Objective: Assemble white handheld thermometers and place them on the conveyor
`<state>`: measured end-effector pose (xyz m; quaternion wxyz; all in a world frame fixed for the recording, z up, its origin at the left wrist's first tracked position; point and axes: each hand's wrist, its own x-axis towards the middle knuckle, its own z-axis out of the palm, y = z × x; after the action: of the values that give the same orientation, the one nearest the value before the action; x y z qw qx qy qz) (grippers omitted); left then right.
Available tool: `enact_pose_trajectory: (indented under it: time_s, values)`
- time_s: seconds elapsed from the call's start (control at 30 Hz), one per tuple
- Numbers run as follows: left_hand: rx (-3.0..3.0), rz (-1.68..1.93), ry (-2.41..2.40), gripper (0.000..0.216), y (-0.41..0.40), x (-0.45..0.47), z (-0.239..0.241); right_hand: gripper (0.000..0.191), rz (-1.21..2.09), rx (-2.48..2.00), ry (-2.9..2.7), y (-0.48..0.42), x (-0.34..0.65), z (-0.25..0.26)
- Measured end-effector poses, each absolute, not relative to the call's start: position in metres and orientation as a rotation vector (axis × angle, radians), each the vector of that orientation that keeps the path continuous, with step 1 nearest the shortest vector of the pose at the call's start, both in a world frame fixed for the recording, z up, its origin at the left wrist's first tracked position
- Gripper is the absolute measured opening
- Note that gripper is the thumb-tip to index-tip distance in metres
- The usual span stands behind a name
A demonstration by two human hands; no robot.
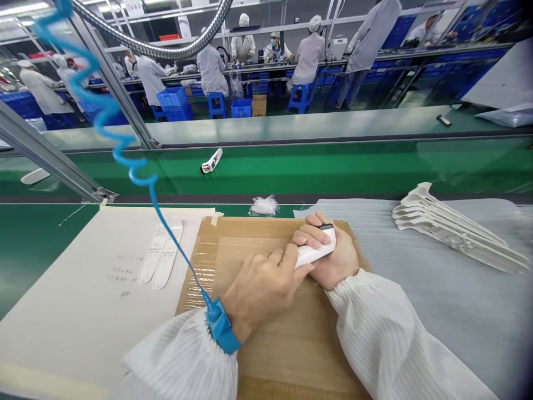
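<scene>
My right hand is wrapped round a white plastic handheld device with a black end, held above a brown cardboard sheet. At the device's lower left end, my left hand presses with its thumb and fingers closed on it. A blue wrist strap circles my left wrist, and its coiled blue cord runs up to the left. The palm and fingers partly cover the device, so its far side is hidden.
Two clear-white flat strips lie on white paper at left. Stacked white shells rest on foam sheeting at right. A small pile of clear plastic bits sits ahead. Another device lies on the green conveyor; people work beyond.
</scene>
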<state>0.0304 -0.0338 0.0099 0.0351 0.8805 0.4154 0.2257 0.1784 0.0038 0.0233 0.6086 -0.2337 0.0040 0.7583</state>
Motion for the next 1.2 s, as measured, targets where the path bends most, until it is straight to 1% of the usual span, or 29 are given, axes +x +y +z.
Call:
enact_pose_trajectory:
  time_s: [0.1,0.2,0.3,0.47,0.57,0.63,0.7,0.8,0.87,0.9,0.93,0.97,1.1,1.2]
  values:
    - [2.541,0.788,1.176,0.040,-0.029,0.029,0.009,0.035,1.695,-0.517,-0.004,0.004,0.182,0.026]
    - [2.451,0.800,1.104,0.039,-0.027,0.026,0.008,0.033,1.686,-0.481,0.008,0.005,0.188,0.026]
    - [2.463,0.842,1.108,0.039,-0.027,0.024,0.008,0.031,1.692,-0.457,0.050,0.007,0.193,0.024]
    - [2.537,0.985,1.160,0.026,-0.027,0.022,0.008,0.029,1.628,-0.420,0.128,0.010,0.197,0.024]
    - [2.595,1.064,1.211,0.026,-0.031,0.024,0.008,0.031,1.636,-0.422,0.135,0.011,0.197,0.024]
    - [2.545,1.015,1.281,0.029,-0.034,0.025,0.012,0.031,1.643,-0.452,0.121,0.011,0.196,0.024]
    - [2.405,0.880,1.301,0.029,-0.029,0.021,0.020,0.029,1.619,-0.519,0.110,0.012,0.197,0.024]
    - [2.208,0.578,1.083,0.026,0.002,0.001,0.037,0.024,1.592,-0.600,0.096,0.016,0.198,0.024]
    - [2.173,0.427,0.980,0.030,0.040,-0.021,0.050,0.022,1.582,-0.648,0.098,0.020,0.198,0.023]
    - [2.189,0.425,1.064,0.033,0.063,-0.034,0.056,0.021,1.582,-0.672,0.102,0.022,0.197,0.023]
    - [2.217,0.417,1.262,0.033,0.087,-0.048,0.061,0.020,1.583,-0.703,0.110,0.023,0.196,0.023]
    - [2.236,0.389,1.536,0.032,0.111,-0.062,0.065,0.020,1.576,-0.737,0.121,0.024,0.194,0.023]
    - [2.142,0.381,2.065,0.021,0.188,-0.111,0.066,0.022,1.603,-0.836,0.091,0.026,0.189,0.025]
    - [2.049,0.372,2.302,0.036,0.214,-0.136,0.053,0.022,1.592,-0.870,0.068,0.025,0.186,0.028]
